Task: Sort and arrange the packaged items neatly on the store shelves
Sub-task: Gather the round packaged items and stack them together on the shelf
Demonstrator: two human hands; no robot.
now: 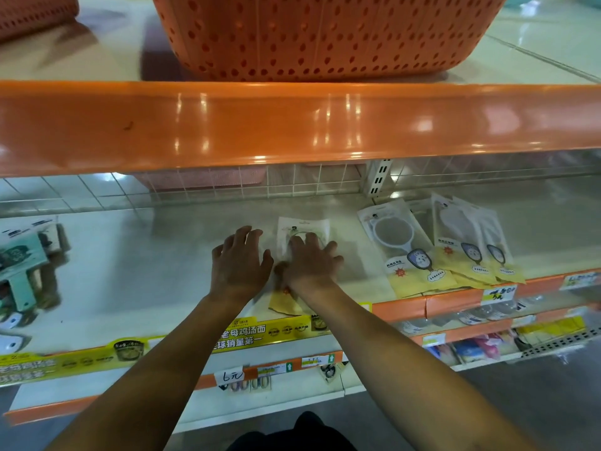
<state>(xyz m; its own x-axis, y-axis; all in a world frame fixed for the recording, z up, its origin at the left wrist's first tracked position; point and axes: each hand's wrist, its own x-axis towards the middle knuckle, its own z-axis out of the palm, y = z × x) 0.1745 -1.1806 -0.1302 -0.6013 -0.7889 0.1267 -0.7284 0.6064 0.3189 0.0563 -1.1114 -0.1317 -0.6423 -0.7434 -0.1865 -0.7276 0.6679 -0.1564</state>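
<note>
Two spread hands: right hand [310,263] presses the packet [300,237] flat; left hand [239,263] just beside it.

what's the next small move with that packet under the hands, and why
Probably slide the packet right, beside the row of mirror packets. The right hand presses on it, the left hand hovers alongside, and it lies apart from that row.

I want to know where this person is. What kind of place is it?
Most likely a shop. Orange-edged shelves carry price tags, one handwritten tag reading 6 yuan. Packaged hand mirrors lie in a row for sale, and both hands press flat on another pack.
</note>
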